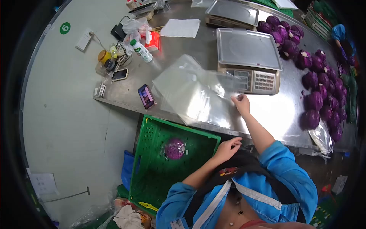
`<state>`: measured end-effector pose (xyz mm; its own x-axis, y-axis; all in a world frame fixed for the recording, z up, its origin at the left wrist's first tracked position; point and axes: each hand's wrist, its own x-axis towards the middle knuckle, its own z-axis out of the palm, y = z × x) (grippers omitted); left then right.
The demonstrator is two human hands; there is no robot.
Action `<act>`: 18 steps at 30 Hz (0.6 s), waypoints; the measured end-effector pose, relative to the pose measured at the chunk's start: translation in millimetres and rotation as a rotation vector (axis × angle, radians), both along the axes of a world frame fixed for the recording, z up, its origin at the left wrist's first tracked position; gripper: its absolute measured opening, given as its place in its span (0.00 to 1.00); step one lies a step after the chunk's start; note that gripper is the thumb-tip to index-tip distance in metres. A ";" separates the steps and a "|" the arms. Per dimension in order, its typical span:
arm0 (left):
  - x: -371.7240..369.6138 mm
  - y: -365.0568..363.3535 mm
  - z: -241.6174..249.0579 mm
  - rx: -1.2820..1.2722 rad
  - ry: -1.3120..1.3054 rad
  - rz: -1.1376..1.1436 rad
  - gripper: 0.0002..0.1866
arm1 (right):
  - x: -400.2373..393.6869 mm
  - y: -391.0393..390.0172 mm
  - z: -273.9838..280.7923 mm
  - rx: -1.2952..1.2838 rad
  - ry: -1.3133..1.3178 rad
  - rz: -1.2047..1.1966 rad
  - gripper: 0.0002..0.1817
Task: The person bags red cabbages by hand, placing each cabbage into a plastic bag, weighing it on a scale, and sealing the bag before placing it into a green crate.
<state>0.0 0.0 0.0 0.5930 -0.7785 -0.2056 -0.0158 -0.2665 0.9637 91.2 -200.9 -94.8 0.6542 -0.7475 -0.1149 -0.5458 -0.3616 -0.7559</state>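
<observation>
My right hand is over the steel table, thumb and fingers pinched on the edge of a clear plastic bag. That bag lies over a spread stack of clear plastic bags. Just behind the hand stands a weighing scale with a keypad, its tray bare. My left hand hangs in front of the table edge with loosely bent fingers, holding nothing. Below and left of it, one wrapped purple cabbage sits in a green crate.
Many purple cabbages are piled along the table's right side. A second scale stands behind. Two phones, a white bottle and a red tissue box are at left. Another person's blue sleeve shows far right.
</observation>
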 end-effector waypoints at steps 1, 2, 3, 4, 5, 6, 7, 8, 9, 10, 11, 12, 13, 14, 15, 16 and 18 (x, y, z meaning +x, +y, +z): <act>6.3 -1.3 4.3 -0.011 0.009 -0.011 0.17 | 5.1 0.0 3.6 0.095 0.015 0.007 0.16; 13.3 -1.4 10.6 0.018 0.028 0.003 0.17 | 8.1 -7.5 -10.0 0.106 -0.049 0.025 0.15; -9.2 -1.1 7.0 -0.012 0.052 0.048 0.17 | -30.9 -21.4 -14.9 0.075 -0.052 0.078 0.14; -4.0 5.8 4.1 -0.027 0.024 0.091 0.17 | -42.1 -30.4 -16.4 0.058 -0.085 0.126 0.14; 0.8 8.1 -1.6 -0.054 -0.001 0.129 0.17 | -58.0 -44.3 -16.6 0.107 -0.059 0.069 0.15; 4.5 7.4 -3.5 -0.064 0.028 0.203 0.15 | -78.0 -56.0 -14.4 -0.045 -0.063 -0.013 0.15; 8.2 6.3 -9.5 -0.067 0.036 0.237 0.16 | -101.9 -66.8 -3.4 -0.091 -0.027 0.002 0.15; 10.2 1.8 -6.3 -0.042 0.097 0.204 0.17 | -120.9 -67.8 17.4 0.133 -0.111 -0.058 0.14; 11.8 -6.0 -2.3 -0.018 0.156 0.170 0.19 | -135.2 -65.6 39.3 0.353 -0.203 -0.117 0.13; 7.5 -19.1 0.1 -0.027 0.151 0.148 0.19 | -145.3 -58.8 53.7 0.413 -0.242 -0.060 0.11; 0.5 -37.6 1.6 -0.144 0.071 0.229 0.21 | -152.2 -47.3 67.1 0.470 -0.283 0.003 0.10; -7.2 -53.6 2.3 -0.260 -0.004 0.308 0.22 | -157.1 -24.9 80.6 0.509 -0.268 0.066 0.10; -13.6 -66.9 -3.7 -0.264 0.152 0.251 0.24 | -158.6 -5.8 97.7 0.545 -0.253 0.122 0.11; -17.4 -76.1 7.2 -0.318 0.262 0.185 0.20 | -160.7 5.0 135.1 0.675 -0.270 0.115 0.11; -15.6 -83.0 20.6 -0.366 0.372 0.108 0.17 | -168.0 4.5 163.3 0.803 -0.298 0.103 0.12; -5.3 -86.4 20.6 -0.139 0.081 0.089 0.08 | -178.2 -12.2 159.3 0.778 -0.322 0.061 0.12; 33.2 -93.2 26.5 -0.073 -0.162 0.197 0.05 | -201.0 -49.2 134.7 0.301 -0.335 0.073 0.14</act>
